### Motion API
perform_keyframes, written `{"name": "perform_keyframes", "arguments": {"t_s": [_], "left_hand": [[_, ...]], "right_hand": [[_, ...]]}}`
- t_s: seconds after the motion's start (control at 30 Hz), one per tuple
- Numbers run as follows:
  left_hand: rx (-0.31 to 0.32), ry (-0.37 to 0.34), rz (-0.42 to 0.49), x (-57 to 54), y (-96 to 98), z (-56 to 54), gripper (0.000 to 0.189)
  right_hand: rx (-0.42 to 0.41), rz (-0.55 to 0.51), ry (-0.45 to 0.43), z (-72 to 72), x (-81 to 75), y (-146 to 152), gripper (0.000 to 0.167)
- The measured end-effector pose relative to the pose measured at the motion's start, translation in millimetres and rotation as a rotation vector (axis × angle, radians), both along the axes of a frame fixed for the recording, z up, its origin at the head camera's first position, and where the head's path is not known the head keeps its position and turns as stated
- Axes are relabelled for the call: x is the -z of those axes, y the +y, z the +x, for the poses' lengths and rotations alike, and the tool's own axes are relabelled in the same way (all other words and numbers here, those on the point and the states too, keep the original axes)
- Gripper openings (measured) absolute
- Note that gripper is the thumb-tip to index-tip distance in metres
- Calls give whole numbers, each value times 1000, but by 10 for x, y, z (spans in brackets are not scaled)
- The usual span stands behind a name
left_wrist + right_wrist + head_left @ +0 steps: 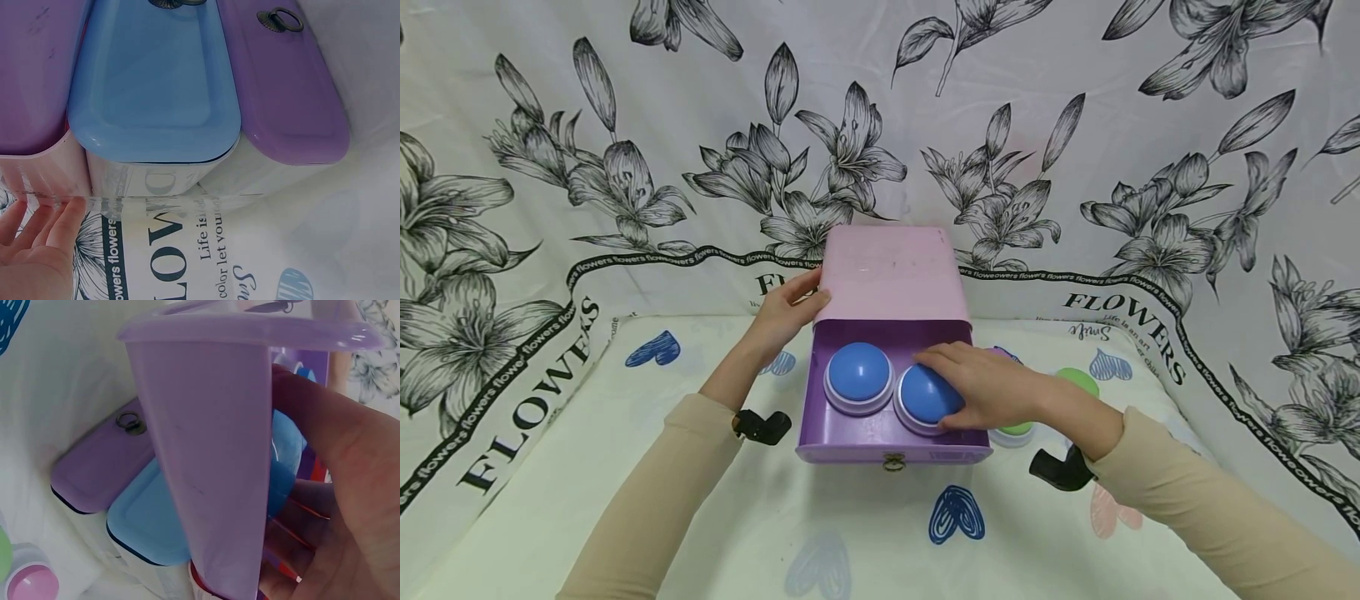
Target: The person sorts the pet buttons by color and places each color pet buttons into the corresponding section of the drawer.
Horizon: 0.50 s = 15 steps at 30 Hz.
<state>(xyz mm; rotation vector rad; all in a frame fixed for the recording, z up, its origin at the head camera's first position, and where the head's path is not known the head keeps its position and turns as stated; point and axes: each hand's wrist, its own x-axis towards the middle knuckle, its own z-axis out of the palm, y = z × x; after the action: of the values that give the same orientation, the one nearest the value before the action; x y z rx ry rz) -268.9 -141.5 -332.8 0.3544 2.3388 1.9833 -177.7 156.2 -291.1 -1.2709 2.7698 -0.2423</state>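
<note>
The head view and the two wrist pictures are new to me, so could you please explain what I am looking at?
There is no robot here, just a person's two bare hands. The wide picture comes from a camera worn on the head; the closer two come from the black wrist cameras. On a pale heart-printed cloth stands a pink box with its purple drawer pulled open. The left hand rests against the box. Inside the drawer, the right hand grips one blue-topped round object, and another sits beside it. Green-topped objects lie to the right, partly hidden.
</note>
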Motion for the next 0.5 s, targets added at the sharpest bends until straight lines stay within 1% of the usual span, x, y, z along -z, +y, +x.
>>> {"name": "perform_keyframes", "arguments": {"t_s": [0.13,0.33,0.5], "left_hand": [[3,-7,-3,6,-3,-1,62],[0,-6,2,12,-6,-5,61],[-6,-7,5,11,-9,0,61]], "right_hand": [[-11,-44,1,13,-36,8,73],[-50,-172,59,33,-132,32,50],[-44,-257,69,81,-180,44,42]]}}
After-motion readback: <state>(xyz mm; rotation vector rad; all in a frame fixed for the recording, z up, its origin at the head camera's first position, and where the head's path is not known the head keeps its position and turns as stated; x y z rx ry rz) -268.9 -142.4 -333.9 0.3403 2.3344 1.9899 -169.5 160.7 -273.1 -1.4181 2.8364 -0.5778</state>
